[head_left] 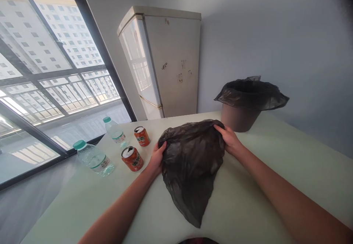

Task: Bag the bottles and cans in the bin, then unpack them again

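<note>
A thin black plastic bag [190, 159] is stretched between my two hands over the table. Its upper edge is bunched, and the lower end hangs toward me in a point. My left hand [158, 155] grips the bag's left upper edge, thumb on top. At the right upper edge, my right hand [227, 137] pinches the bag with thumb and fingers; some fingers are hidden behind the plastic. Left of my left hand stand two orange drink cans, a nearer can [132, 159] and a farther can [142, 136], both with opened tops.
Two clear bottles with green caps, a near bottle [93, 157] and a far bottle [114, 130], stand at the table's left. A brown bin [238, 118] lined with a black bag [250, 98] stands back right. Behind the pale table [275, 170] are a worn fridge [173, 67] and glass doors.
</note>
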{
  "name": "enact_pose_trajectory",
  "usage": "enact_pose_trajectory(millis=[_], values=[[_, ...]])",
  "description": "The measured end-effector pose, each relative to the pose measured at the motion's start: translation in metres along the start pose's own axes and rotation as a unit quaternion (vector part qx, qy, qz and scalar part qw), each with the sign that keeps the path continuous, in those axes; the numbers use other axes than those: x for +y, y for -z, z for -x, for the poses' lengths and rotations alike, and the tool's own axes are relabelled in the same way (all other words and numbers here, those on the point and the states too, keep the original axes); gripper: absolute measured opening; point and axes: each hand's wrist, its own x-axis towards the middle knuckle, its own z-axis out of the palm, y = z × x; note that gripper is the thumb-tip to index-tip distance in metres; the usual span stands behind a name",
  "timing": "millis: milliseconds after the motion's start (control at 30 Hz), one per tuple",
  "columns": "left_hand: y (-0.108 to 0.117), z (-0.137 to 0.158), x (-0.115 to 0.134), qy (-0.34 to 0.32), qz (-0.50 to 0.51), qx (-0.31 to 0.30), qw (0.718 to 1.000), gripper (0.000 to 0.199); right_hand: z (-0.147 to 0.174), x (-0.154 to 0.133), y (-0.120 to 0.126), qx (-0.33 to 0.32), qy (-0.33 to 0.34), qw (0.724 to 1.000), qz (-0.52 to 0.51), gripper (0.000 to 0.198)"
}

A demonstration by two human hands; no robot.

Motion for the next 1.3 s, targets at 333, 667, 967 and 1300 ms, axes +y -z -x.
enact_pose_trajectory(millis=[333, 667, 967, 1300], values=[[0.002, -0.001, 0.001, -0.046, -0.060, 0.009, 0.997, 0.056, 0.001, -0.027, 0.021, -0.139, -0.163, 0.976, -0.048, 0.025], [0.017, -0.021, -0.008, -0.174, -0.224, 0.048, 0.958, 0.042, -0.007, -0.019, 0.033, -0.172, -0.186, 0.967, -0.030, 0.024], [0.029, -0.029, -0.016, -0.179, -0.249, 0.074, 0.949, 0.037, -0.005, -0.040, 0.041, -0.202, -0.134, 0.966, -0.094, 0.027], [0.023, -0.023, -0.008, -0.181, -0.286, 0.084, 0.937, 0.024, 0.000, -0.031, 0.027, -0.214, -0.059, 0.975, 0.003, 0.037]])
